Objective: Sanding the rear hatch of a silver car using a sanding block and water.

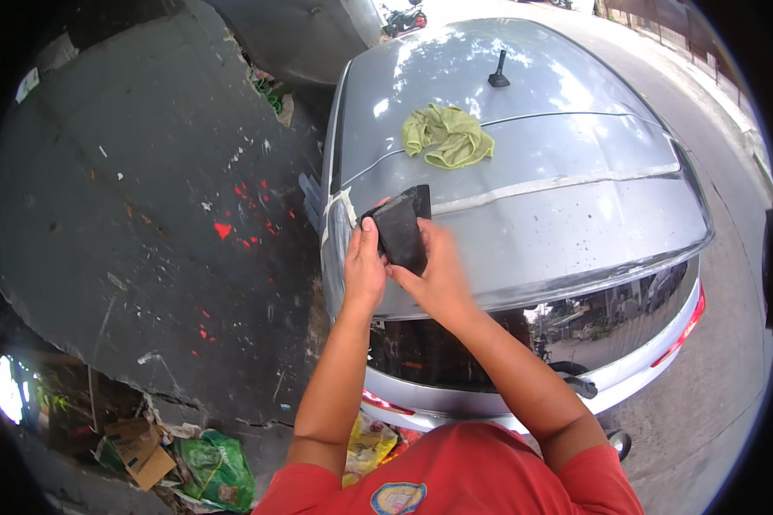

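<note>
My left hand point(365, 273) and my right hand point(441, 276) hold a folded black sheet point(401, 232) between them, above the rear left corner of a silver car's roof. It looks like sandpaper. The left thumb presses on its left side, and the right fingers grip its right edge. A slight blur shows on the right hand. Whatever lies inside the fold is hidden. A crumpled green cloth point(455, 142) rests on the car roof point(567, 142) beyond my hands. Pale masking tape point(341, 209) sticks to the roof's left edge.
A short black antenna point(500, 70) stands on the roof. The rear window point(610, 313) and rear wiper point(575, 378) are below the rear edge. Close on the left is a dark grey wall point(146, 197) with red paint marks. Green bags point(219, 468) and cardboard point(139, 451) lie at lower left.
</note>
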A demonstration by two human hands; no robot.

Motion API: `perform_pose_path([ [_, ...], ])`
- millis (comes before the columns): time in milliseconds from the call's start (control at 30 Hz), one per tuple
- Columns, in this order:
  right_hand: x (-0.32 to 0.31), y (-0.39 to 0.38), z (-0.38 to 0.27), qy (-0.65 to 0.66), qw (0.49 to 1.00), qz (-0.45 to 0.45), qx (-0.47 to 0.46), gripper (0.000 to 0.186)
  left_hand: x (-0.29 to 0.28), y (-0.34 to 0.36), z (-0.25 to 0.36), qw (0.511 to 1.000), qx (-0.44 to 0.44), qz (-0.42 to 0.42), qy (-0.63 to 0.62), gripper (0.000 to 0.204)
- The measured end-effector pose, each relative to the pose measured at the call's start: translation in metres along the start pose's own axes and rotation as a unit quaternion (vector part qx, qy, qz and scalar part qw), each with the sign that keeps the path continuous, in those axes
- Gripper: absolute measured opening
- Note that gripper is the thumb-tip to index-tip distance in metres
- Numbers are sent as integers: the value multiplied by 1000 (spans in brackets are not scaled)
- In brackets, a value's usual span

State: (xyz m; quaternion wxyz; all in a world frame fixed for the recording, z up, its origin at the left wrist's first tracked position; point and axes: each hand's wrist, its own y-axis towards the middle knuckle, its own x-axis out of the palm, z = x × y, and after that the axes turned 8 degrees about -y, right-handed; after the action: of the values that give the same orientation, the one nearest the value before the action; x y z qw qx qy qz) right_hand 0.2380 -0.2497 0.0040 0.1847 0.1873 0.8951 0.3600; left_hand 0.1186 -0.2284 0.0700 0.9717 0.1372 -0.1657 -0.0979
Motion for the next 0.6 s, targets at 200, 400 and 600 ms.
perform_pose_path([
  [200,-1,0,0,4,1000,-5,4,84,-8,-1,-8,999,-29,38,10,54],
  [400,-5,2,-4,-40,999,-18,-18,84,-13,-1,-22,999,28,-12,-10,50],
  [600,-7,9,-16,149,974,46,166,87,-20,0,-9,995,53,-5,-81,45],
])
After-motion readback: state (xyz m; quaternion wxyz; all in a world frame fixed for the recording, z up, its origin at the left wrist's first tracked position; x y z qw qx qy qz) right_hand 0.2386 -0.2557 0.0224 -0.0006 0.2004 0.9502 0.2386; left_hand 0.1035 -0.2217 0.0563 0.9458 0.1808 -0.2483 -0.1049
